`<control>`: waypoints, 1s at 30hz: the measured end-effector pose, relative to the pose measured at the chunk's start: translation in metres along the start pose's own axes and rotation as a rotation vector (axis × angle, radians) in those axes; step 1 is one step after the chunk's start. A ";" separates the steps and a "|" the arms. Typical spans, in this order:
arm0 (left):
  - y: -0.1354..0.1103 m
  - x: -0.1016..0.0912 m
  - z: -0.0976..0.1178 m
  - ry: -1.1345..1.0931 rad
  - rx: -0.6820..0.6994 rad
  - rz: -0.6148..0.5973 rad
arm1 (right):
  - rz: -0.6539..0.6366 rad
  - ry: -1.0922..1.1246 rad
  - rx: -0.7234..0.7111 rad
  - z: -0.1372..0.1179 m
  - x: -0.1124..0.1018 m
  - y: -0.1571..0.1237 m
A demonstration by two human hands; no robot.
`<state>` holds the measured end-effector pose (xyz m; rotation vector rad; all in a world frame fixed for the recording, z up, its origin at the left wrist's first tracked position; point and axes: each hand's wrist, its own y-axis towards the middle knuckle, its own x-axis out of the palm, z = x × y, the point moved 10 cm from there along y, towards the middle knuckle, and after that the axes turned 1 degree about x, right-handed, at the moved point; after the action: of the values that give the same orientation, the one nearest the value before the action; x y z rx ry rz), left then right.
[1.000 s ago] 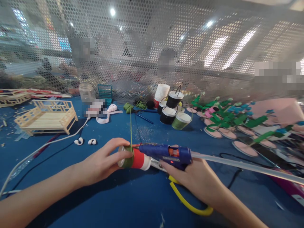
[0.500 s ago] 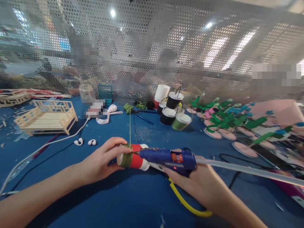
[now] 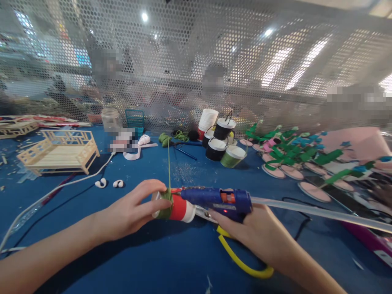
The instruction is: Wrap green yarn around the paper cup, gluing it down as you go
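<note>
My left hand (image 3: 131, 210) is closed around a red paper cup (image 3: 179, 207) lying on its side, partly wrapped in green cord (image 3: 165, 206). A taut strand of that green cord (image 3: 168, 163) runs from the cup back to a green bundle (image 3: 165, 139). My right hand (image 3: 251, 230) grips a blue hot glue gun (image 3: 217, 199). Its nozzle touches the cup at the edge of the cord wrap. A clear glue stick (image 3: 312, 212) sticks out of the gun's back to the right.
Scissors with yellow handles (image 3: 241, 261) lie under my right hand. Wrapped cups (image 3: 223, 143) stand behind, pink discs with green stems (image 3: 290, 157) at right, a wooden model bench (image 3: 59, 151) and white cable (image 3: 55, 190) at left. A perforated screen (image 3: 196, 61) closes the back.
The cup and glue gun dipped slightly toward me and came back up. The nozzle stays against the cup's wrapped end and both grips are unchanged.
</note>
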<state>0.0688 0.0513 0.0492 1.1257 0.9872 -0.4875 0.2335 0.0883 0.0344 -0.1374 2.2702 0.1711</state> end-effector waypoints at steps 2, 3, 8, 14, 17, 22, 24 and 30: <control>0.002 -0.001 0.003 0.019 0.025 -0.003 | 0.006 0.002 0.021 0.001 0.000 0.000; 0.002 -0.001 0.005 0.026 0.035 -0.005 | 0.010 0.005 0.028 0.001 -0.001 0.000; 0.002 -0.001 0.003 0.011 0.035 -0.001 | 0.034 0.022 0.025 -0.003 -0.005 -0.002; 0.000 -0.001 -0.011 -0.077 -0.067 0.042 | 0.021 0.058 -0.027 -0.006 -0.004 -0.005; -0.001 -0.001 -0.013 -0.118 -0.093 0.047 | 0.035 0.046 -0.066 -0.007 -0.004 -0.007; -0.003 0.000 -0.018 -0.141 -0.153 0.055 | 0.051 0.050 -0.129 -0.012 -0.004 -0.009; -0.004 0.000 -0.020 -0.132 -0.170 0.060 | 0.044 0.048 -0.136 -0.013 -0.003 -0.008; -0.003 -0.001 -0.021 -0.107 -0.176 0.053 | 0.000 0.061 -0.147 -0.013 0.001 -0.010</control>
<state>0.0572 0.0692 0.0466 0.9555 0.8869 -0.4058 0.2251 0.0763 0.0409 -0.2226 2.3180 0.3388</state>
